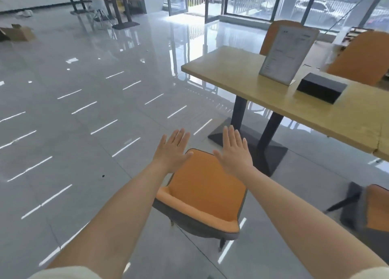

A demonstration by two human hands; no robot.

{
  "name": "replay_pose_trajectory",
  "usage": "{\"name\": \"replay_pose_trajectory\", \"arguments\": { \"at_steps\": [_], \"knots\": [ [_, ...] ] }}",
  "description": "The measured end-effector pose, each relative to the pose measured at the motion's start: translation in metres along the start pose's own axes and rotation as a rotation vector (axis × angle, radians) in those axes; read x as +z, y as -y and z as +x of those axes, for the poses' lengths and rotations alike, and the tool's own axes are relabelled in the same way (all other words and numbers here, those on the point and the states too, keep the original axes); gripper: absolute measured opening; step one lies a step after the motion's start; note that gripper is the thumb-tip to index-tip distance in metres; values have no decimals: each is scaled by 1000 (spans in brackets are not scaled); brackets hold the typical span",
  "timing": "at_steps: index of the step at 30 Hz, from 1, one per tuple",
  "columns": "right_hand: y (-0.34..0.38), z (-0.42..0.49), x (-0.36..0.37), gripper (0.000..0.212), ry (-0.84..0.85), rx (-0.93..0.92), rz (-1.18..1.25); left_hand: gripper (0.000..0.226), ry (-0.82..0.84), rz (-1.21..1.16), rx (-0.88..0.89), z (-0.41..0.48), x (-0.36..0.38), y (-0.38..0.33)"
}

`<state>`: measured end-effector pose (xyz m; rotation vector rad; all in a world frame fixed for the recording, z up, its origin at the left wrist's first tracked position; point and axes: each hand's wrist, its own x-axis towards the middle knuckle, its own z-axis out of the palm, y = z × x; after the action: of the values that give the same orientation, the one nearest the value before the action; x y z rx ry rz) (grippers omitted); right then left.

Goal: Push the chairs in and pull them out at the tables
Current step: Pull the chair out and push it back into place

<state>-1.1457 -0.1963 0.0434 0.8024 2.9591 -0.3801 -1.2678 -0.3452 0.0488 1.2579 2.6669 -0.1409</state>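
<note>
Chair (202, 186) stands pulled out, backrest nearest us. Left hand (172, 152) and right hand (233, 152) hover over its seat, flat, fingers spread, holding nothing. We should grip the backrest evenly, then steer far-right under the table (252, 83).

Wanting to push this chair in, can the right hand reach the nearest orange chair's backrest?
Probably yes: the right hand hovers open over the nearest orange chair, its backrest bare and nothing between them.

Open floor (73, 131) lies left of the orange chair (202, 192); the table (221, 72), its black pedestal bases (271, 154) and a second chair (376, 207) crowd the right
</note>
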Motion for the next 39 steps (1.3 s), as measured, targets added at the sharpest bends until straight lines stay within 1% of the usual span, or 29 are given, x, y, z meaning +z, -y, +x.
{"name": "replay_pose_trajectory", "arguments": {
  "at_steps": [6,12,18,21,24,27,29,32,34,36,39],
  "knots": [
    [38,-15,22,69,5,125,20,67,39,-58,195,4,15,33],
    [74,-71,56,74,153,252,89,72,107,-89,383,-23,41,71],
    [99,-133,80,82,251,330,195,79,210,-122,518,-63,70,74],
    [103,-145,86,90,281,363,208,86,284,-82,572,-76,78,70],
    [102,-146,97,92,274,338,127,87,309,14,586,-78,87,65],
    [97,-144,109,83,206,306,25,82,244,4,533,-73,92,59],
    [91,-141,115,76,155,295,5,75,206,6,518,-66,94,57],
    [80,-128,119,58,119,307,-37,62,190,15,515,-54,93,58],
    [74,-118,119,43,135,304,-108,55,193,12,523,-49,94,58],
    [70,-111,118,33,167,281,-125,51,189,6,532,-46,96,59],
    [63,-100,111,30,250,272,-61,47,183,-7,546,-38,97,60]
  ]
}}
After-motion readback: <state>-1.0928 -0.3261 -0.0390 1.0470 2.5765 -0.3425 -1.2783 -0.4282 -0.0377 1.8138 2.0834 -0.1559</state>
